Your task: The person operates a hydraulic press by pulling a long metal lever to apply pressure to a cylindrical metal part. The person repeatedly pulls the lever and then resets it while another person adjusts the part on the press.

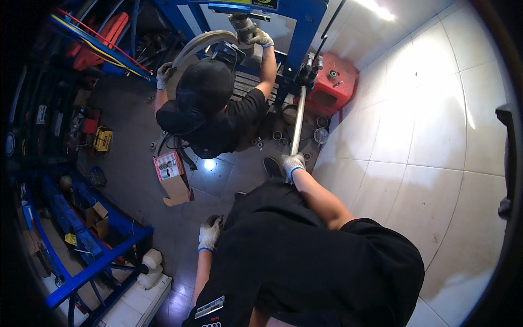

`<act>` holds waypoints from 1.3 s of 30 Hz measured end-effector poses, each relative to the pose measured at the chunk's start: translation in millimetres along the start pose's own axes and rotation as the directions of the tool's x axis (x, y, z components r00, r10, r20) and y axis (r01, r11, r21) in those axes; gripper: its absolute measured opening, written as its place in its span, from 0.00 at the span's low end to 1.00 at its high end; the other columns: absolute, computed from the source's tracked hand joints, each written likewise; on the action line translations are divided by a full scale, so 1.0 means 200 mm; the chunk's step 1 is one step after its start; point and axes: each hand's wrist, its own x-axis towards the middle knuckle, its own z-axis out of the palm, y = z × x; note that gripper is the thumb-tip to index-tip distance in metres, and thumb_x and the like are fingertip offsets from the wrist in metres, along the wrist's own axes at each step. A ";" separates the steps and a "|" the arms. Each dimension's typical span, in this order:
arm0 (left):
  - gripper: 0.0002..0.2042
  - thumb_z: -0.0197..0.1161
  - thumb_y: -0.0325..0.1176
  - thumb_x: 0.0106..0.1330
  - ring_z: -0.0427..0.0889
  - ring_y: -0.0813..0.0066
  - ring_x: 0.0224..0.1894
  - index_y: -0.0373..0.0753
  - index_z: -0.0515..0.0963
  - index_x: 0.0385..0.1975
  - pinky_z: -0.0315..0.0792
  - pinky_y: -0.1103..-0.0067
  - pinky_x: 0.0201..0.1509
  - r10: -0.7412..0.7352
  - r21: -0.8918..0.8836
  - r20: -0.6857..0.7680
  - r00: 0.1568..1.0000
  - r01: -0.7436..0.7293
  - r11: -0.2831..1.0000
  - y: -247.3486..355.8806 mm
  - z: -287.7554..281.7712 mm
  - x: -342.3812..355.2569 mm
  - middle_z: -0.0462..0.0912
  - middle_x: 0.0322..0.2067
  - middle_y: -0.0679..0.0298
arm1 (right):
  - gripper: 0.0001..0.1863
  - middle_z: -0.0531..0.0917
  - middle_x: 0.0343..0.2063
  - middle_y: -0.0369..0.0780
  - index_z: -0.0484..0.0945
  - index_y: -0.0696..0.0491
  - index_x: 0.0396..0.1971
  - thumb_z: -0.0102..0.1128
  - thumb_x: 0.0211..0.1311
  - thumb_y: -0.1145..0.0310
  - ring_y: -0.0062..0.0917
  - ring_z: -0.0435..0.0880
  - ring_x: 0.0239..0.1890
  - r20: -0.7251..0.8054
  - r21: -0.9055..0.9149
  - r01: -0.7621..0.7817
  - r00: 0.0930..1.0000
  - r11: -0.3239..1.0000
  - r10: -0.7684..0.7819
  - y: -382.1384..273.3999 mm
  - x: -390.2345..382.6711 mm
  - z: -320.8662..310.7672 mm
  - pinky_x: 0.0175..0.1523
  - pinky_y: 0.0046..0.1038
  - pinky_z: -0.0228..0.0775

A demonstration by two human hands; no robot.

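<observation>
Press frame (294,32) ahead; lever (297,122) right of co-worker (204,109); box (173,177) left.

Pale tiled wall (436,109), dark glossy floor (131,141), blue metal rack (92,267) at left

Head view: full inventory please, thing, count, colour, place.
Blue steel press frame: 1, blue, top centre.
Long metal lever bar: 1, silver, running from the press down to the right hand.
Red metal box: 1, red, on the floor right of the press.
Co-worker in black cap: 1, black clothes, grey gloves, crouched at the press.
Open cardboard box: 1, brown, on the floor at centre left.
Blue metal rack: 1, blue, lower left.
Left hand: grey glove, hanging free, holding nothing.
Right hand: grey glove, gripping the lever bar.
</observation>
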 end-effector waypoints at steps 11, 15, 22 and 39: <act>0.14 0.60 0.36 0.69 0.86 0.61 0.48 0.35 0.82 0.49 0.75 0.73 0.55 -0.118 -0.126 -0.011 0.993 0.116 0.985 -0.08 0.03 0.00 0.87 0.45 0.54 | 0.15 0.81 0.21 0.41 0.79 0.51 0.30 0.65 0.60 0.54 0.35 0.81 0.23 0.495 0.649 -0.410 0.867 0.641 0.054 -0.07 -0.09 -0.20 0.29 0.37 0.77; 0.14 0.60 0.36 0.69 0.86 0.61 0.48 0.35 0.82 0.49 0.75 0.72 0.54 -0.087 -0.107 -0.018 0.996 0.085 0.991 -0.05 0.02 0.00 0.87 0.45 0.53 | 0.16 0.77 0.19 0.38 0.77 0.50 0.30 0.65 0.62 0.52 0.32 0.77 0.19 0.647 0.607 -0.516 0.762 0.604 0.001 -0.09 -0.13 -0.24 0.25 0.35 0.74; 0.14 0.59 0.37 0.70 0.86 0.62 0.45 0.37 0.83 0.49 0.76 0.72 0.52 -0.019 0.012 -0.025 1.000 0.019 1.000 -0.09 0.05 0.04 0.87 0.42 0.54 | 0.27 0.81 0.50 0.59 0.65 0.58 0.55 0.63 0.63 0.59 0.52 0.81 0.55 -0.011 -0.212 0.075 0.997 0.974 -0.079 -0.12 -0.21 -0.30 0.60 0.44 0.73; 0.14 0.58 0.37 0.70 0.86 0.65 0.41 0.38 0.82 0.49 0.76 0.73 0.49 -0.048 -0.060 0.036 0.998 0.050 0.997 -0.03 -0.01 -0.05 0.88 0.40 0.56 | 0.26 0.82 0.50 0.58 0.67 0.57 0.56 0.62 0.63 0.59 0.50 0.81 0.56 0.023 -0.198 0.055 0.998 0.979 -0.051 -0.15 -0.24 -0.32 0.61 0.44 0.73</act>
